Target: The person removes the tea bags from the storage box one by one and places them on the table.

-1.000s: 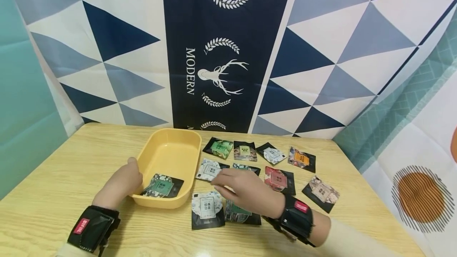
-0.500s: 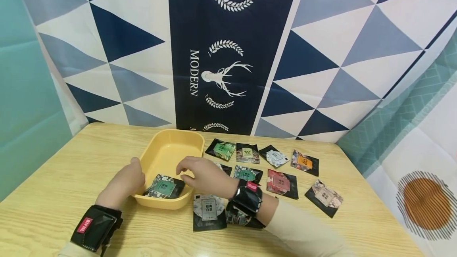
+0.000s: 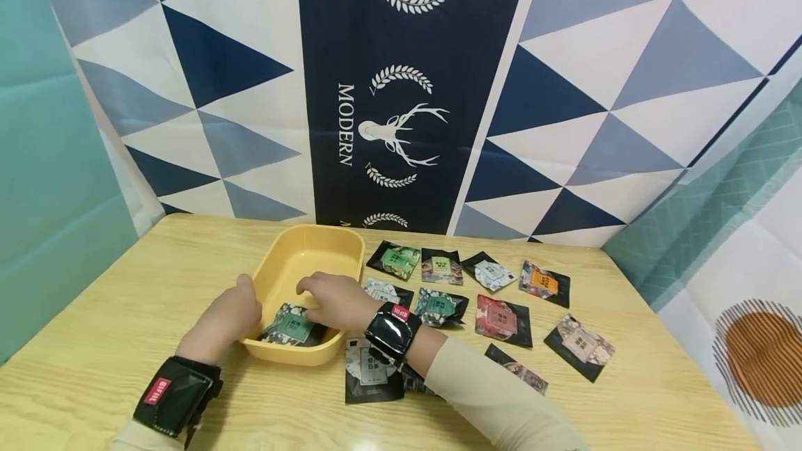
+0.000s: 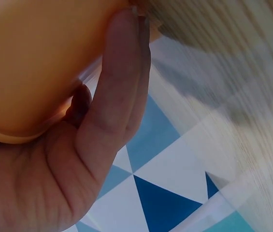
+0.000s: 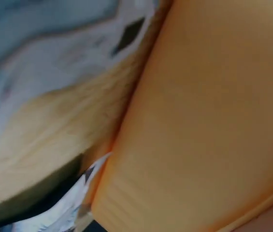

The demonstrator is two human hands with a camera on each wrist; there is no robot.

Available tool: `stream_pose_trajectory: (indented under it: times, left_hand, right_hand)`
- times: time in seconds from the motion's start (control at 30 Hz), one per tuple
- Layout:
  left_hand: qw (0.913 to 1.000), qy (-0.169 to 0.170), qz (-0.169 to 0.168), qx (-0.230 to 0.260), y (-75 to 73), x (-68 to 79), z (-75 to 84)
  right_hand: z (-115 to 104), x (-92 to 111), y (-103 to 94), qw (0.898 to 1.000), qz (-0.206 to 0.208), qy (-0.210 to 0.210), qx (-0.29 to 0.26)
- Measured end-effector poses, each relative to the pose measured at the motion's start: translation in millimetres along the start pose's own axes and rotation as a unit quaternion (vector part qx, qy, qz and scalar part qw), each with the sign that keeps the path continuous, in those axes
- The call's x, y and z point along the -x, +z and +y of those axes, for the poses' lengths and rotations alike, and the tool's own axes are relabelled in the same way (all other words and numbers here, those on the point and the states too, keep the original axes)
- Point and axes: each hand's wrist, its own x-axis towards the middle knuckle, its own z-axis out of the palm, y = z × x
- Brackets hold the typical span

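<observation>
My left hand (image 3: 228,319) grips the left side wall of a yellow plastic tray (image 3: 358,256); in the left wrist view its long fingers (image 4: 122,72) lie along the outside of the wall. Inside the tray's near end lies a black tea sachet with a green label (image 3: 294,328). My right hand (image 3: 338,301) reaches over the right rim, thumb by the sachet's upper edge and index finger apart from it, with nothing seen between them. The right wrist view is filled by the tray's outer wall (image 5: 199,116), a blurred sachet beside it.
Right of the tray lie several tea sachets, among them a green one (image 3: 395,259), a red one (image 3: 501,320), an orange one (image 3: 545,284) and a pinkish one (image 3: 579,346). A white-labelled sachet (image 3: 372,374) is partly under my right wrist. A patterned cloth (image 3: 388,89) hangs behind the table.
My right hand has moved left from above the sachets on the table to inside the tray's right rim. My left hand has stayed at the tray. The view has shifted slightly.
</observation>
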Motion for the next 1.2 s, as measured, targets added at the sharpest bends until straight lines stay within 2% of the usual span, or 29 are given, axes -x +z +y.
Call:
stream_pose_trajectory:
  times: [0.2, 0.33, 0.5, 0.73, 1.1, 1.2]
  left_hand:
    - [0.9999, 0.006, -0.005, -0.015, -1.3, -1.0, 1.7]
    - [0.9997, 0.008, -0.001, -0.023, -0.3, -1.6, 0.3]
    - [0.9998, 0.002, -0.005, -0.021, -0.2, -2.8, -0.7]
    - [0.9993, 0.022, 0.012, -0.027, 0.6, -1.3, -0.3]
    - [0.9999, 0.002, -0.010, -0.004, -3.0, -0.1, 1.4]
    - [0.9999, -0.001, -0.011, -0.002, -2.2, -0.3, 1.8]
  right_hand:
    - [-3.7, -7.5, 1.1, 0.994, -0.085, 0.040, 0.053]
    - [-6.1, -9.6, 2.3, 0.989, -0.114, 0.046, 0.084]
    - [-8.6, -7.9, 0.6, 0.986, -0.123, 0.039, 0.103]
    - [-8.0, -9.3, 0.9, 0.989, -0.116, 0.012, 0.089]
    - [-9.7, -9.6, -0.9, 0.986, -0.143, 0.032, 0.081]
    - [-10.2, -8.1, -1.6, 0.985, -0.154, 0.036, 0.063]
